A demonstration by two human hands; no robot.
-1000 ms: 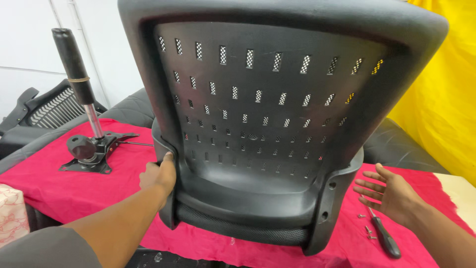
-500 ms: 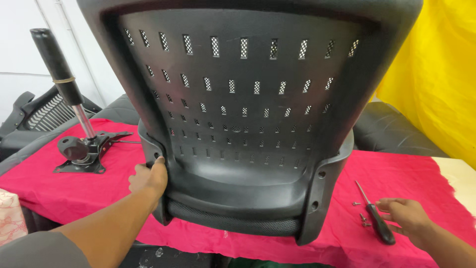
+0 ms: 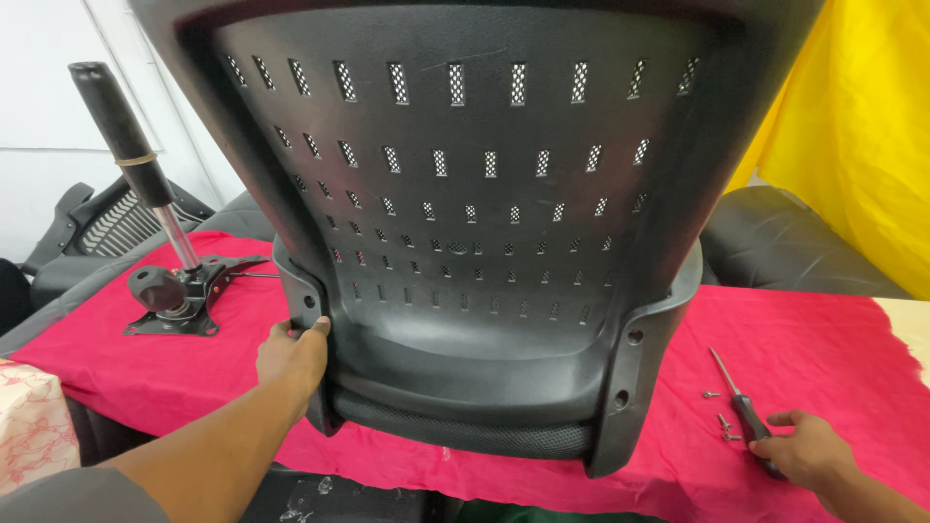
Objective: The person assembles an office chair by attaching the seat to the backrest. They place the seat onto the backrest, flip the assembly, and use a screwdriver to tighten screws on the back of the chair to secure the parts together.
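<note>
— Any packages or labels about?

— No labels that I can make out. At the far left edge lies a pale bundle [image 3: 34, 426] with a pink pattern, half over the red cloth [image 3: 814, 339]. A yellow sheet [image 3: 852, 126] hangs at the upper right.

— And the chair back [image 3: 484, 223]?

— Black, slotted, upright on the cloth, filling the middle, between the two hands.

— The hands?

— The left hand [image 3: 291, 356] grips the chair back's lower left edge, fingers curled round it. The right hand [image 3: 804, 453] lies well apart from the chair, low at the right, fingers closing over the black handle of a screwdriver [image 3: 741, 407] — a few small screws [image 3: 722, 423] just beside it.

— Anything else?

— A gas-lift mechanism [image 3: 165, 281] stands tilted on the cloth, left of the chair back.
</note>
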